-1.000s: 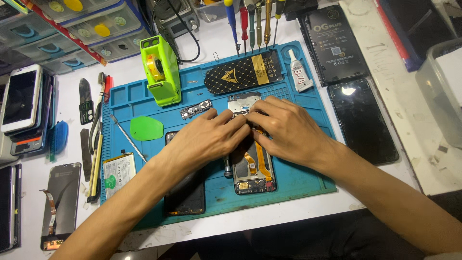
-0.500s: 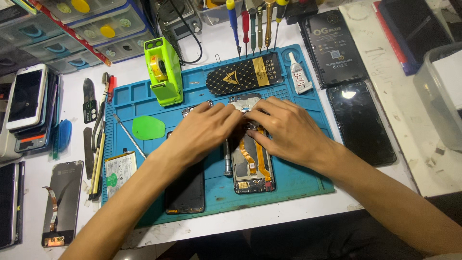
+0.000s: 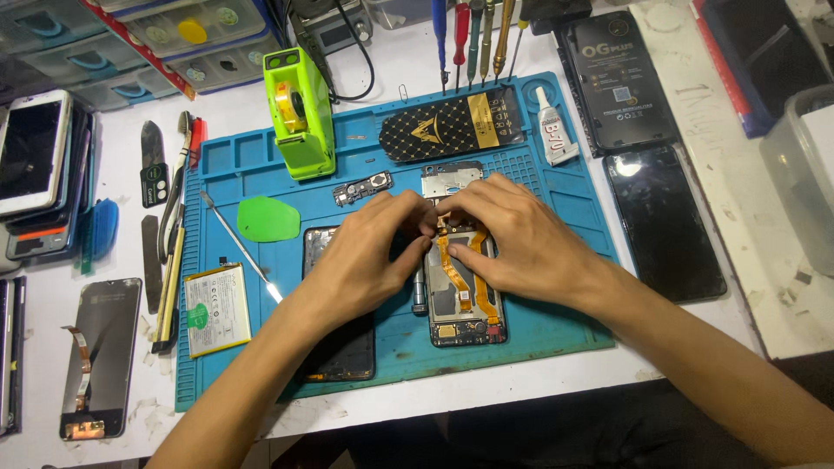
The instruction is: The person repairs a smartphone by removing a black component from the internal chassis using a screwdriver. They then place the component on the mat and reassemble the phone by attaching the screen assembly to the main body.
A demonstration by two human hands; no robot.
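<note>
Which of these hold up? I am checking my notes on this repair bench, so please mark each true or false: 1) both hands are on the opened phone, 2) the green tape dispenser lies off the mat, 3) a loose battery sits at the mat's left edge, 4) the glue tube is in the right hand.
1) True: the left hand and right hand meet at the top of the opened phone.
2) False: the green tape dispenser stands on the blue mat, at its upper left.
3) True: the loose battery lies at the mat's left edge.
4) False: the glue tube lies on the mat, away from both hands.
</note>
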